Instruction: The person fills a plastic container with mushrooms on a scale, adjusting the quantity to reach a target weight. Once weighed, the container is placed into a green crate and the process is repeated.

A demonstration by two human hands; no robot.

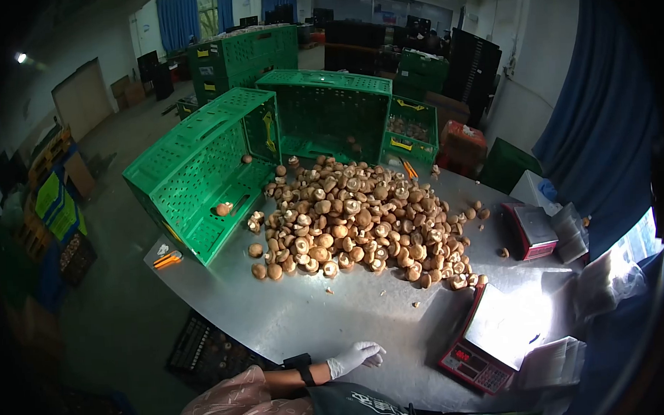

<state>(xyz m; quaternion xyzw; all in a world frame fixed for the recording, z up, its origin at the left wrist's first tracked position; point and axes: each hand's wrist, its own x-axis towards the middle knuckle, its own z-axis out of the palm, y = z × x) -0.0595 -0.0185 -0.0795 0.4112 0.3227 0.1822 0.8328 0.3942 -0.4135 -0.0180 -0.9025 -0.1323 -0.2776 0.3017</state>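
My left hand [355, 358], in a white glove, is held over the near edge of the metal table [277, 323] with its fingers stretched out and nothing in them. A dark band [304, 371] is on the wrist. Beyond the hand, apart from it, lies a large heap of brown-capped mushrooms [354, 221]. To its right stands a red digital scale [473, 363] with a brightly lit pan [508, 322] and red digits on its display. My right hand is not in view.
Two green crates [206, 168] [329, 116] lie on their sides behind the heap, a few mushrooms inside. Orange-handled tools [168, 260] lie at the left edge. A second scale [532, 230] and clear plastic trays [553, 362] stand right. A black crate [213, 351] sits below.
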